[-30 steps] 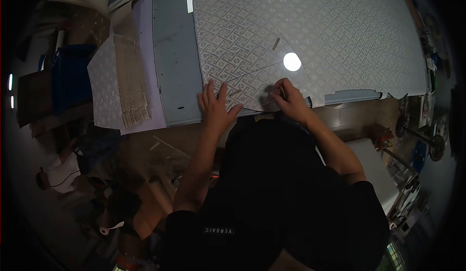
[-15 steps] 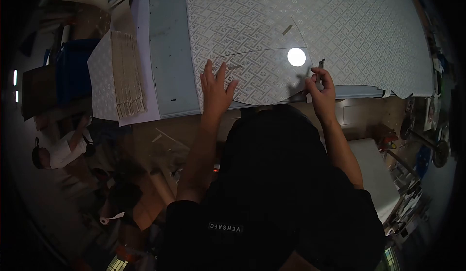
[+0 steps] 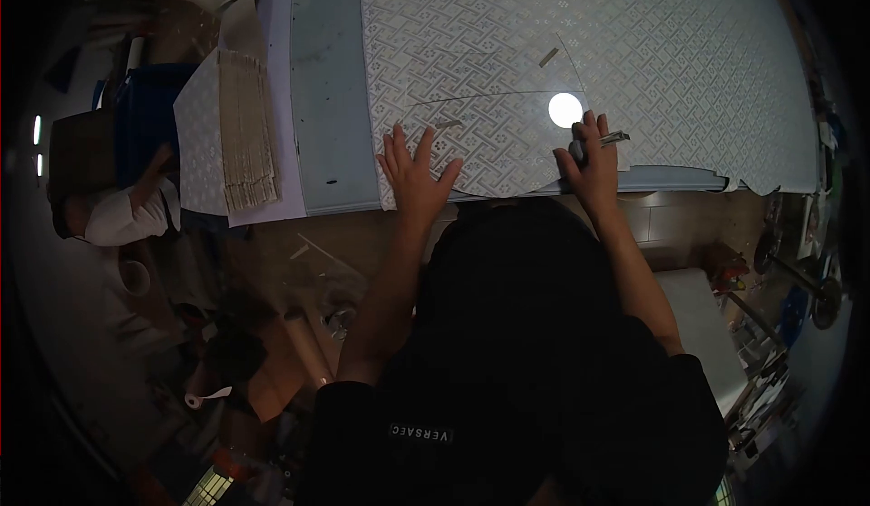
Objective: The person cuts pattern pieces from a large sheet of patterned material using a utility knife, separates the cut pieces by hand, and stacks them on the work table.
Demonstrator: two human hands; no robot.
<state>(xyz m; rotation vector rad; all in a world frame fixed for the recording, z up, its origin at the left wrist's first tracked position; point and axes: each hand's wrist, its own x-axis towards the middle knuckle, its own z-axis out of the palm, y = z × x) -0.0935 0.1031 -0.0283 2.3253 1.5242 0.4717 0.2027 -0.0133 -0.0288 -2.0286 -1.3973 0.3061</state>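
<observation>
A pale sheet with a woven-lattice pattern [image 3: 489, 71] covers most of the table, with thin curved lines across its near part. My left hand [image 3: 418, 175] rests on its near-left corner, fingers spread. A small grey strip [image 3: 449, 124] lies just beyond those fingers. My right hand [image 3: 595, 162] is at the sheet's near edge, right of the bright round light spot. Its fingers are closed around a slim tool that looks like a utility knife [image 3: 616, 137], whose metallic end sticks out to the right. Part of its body is hidden by the fingers.
Another small strip [image 3: 548, 57] lies farther up the sheet. A stack of patterned pieces [image 3: 245, 134] sits left of the grey table strip [image 3: 333, 80]. At the far left, a person in a white top [image 3: 136, 216] is near a blue bin [image 3: 149, 116]. Rolls [image 3: 308, 347] stand below.
My right hand has turned, and the knife now points right rather than up. My left hand has shifted slightly toward me, still flat. The person at left has moved up toward the bin.
</observation>
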